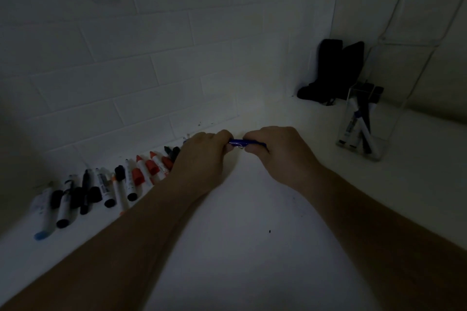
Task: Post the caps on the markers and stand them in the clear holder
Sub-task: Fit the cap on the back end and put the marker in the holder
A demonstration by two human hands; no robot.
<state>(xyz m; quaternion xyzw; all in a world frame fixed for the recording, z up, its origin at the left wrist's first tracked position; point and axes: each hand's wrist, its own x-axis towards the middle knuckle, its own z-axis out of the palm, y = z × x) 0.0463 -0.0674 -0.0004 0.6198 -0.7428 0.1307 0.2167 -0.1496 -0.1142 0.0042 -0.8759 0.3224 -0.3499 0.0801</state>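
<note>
- Head view, dim light: both hands meet over the white counter (pixel 252 247), a slim blue marker (pixel 237 143) bridging them.
- The left hand (pixel 202 154) has its fingers curled round the marker's left end; whether that end is the cap or the barrel, I cannot tell, it's buried in the grip.
- The right hand (pixel 275 149) is curled round the right end, a short blue tip poking out past its knuckles.
- The marker's long axis runs left to right, level with the counter edge, so the cap looks to be getting pushed home along that line, hands driving toward each other.
- The tall clear plastic holder (pixel 361 129) stands well off to the right, a few markers already leaning inside; the right hand is the nearer one for the drop.
- Far left along the tiled wall, a row of loose red, black and white markers (pixel 121 184) lies waiting.
- In the far right corner there's a dark, slumped object (pixel 333 70), too murky to name.
</note>
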